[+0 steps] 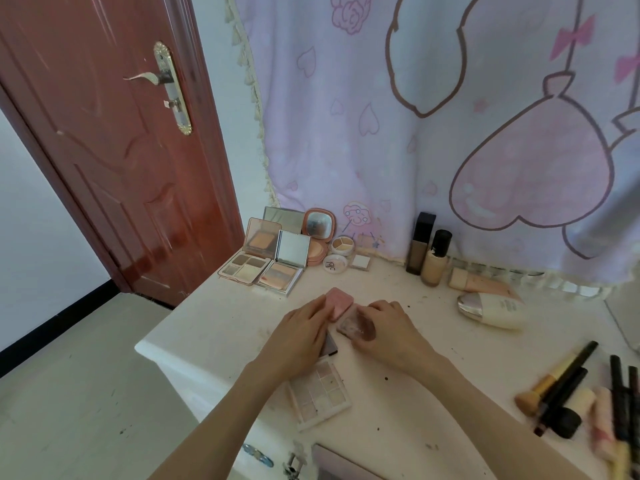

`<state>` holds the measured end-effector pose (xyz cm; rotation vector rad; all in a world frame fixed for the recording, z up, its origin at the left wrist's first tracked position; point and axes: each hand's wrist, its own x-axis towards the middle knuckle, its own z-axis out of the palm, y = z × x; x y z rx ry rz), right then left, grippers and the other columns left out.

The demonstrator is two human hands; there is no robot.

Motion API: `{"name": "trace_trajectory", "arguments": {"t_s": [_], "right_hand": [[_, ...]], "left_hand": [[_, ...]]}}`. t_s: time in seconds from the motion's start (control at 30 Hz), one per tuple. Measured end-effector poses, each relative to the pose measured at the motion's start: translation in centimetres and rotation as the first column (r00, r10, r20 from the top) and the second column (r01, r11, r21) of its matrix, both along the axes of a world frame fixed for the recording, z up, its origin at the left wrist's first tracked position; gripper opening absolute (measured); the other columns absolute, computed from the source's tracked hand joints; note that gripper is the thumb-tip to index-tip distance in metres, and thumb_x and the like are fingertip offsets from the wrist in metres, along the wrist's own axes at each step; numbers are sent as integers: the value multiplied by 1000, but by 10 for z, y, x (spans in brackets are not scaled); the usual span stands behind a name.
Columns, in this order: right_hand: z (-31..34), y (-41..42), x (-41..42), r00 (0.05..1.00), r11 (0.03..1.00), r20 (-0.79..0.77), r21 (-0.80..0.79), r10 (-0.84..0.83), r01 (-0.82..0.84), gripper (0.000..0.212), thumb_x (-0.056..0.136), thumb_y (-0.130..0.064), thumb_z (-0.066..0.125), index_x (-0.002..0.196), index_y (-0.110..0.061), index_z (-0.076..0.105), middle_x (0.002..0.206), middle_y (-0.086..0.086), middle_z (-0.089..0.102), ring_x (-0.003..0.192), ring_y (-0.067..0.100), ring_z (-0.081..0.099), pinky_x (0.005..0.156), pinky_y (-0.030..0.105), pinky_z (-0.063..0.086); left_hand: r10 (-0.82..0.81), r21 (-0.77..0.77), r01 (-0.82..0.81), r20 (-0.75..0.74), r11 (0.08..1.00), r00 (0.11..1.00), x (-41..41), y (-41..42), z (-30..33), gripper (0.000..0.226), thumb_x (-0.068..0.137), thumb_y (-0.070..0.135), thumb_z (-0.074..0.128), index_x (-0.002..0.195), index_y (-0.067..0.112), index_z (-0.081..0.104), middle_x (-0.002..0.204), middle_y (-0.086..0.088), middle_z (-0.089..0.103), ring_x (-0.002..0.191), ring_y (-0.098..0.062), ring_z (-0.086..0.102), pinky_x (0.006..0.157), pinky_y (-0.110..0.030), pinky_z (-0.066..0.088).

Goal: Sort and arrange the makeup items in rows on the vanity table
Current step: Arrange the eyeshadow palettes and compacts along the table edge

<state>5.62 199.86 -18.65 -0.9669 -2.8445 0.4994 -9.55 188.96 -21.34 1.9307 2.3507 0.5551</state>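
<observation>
Step in hand, as judged: placing small compacts in a row at frame centre; left hand [300, 332] lay flat, fingers nearly straight, touching the pink compact [341, 302] and covering a dark case beneath; right hand [385, 325] curled its grip onto the translucent compact [356, 325], just beside the pink one; open palettes [263, 258] lined the tabletop [214, 327] above centre-left; bottles [429, 258] stood further right; brushes [561, 386] lay lower right; next move likely needs squaring both compacts edge to edge.
</observation>
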Motion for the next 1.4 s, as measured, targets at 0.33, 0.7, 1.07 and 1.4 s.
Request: {"name": "trace_trajectory", "arguments": {"t_s": [0.33,0.7,1.07,1.4], "right_hand": [[20,5,34,894,931,-393,-359,-213,64,66,77,-29,71,136,-19,46,123,-2,55,105,9,50,86,20,38],[47,-10,20,820,850,-541,-507,-186,-142,36,74,-24,76,107,-28,62,100,-16,63,98,6,61,87,22,49],[41,-6,-5,816,817,-548,-548,-187,-181,35,79,-21,72,113,-14,68,113,-7,65,97,2,63,88,18,49],[37,10,-30,767,772,-592,-599,-248,-212,20,87,-19,63,106,-20,70,90,-14,71,86,-3,65,69,6,46]], "left_hand": [[16,39,-32,358,999,934,22,10,28,44,97,31,42,140,22,37,146,4,36,135,-14,30,110,-28,27],[-76,152,-175,922,973,380,27,-9,61,64,71,33,71,131,23,50,122,9,61,110,-2,58,91,-17,48],[-116,158,-283,981,946,157,14,-7,48,65,73,19,69,133,9,46,123,-12,61,114,-21,58,102,-36,42],[-180,185,-369,982,911,50,1,5,41,54,74,11,67,126,11,51,106,-2,70,99,-12,65,80,-19,51]]}}
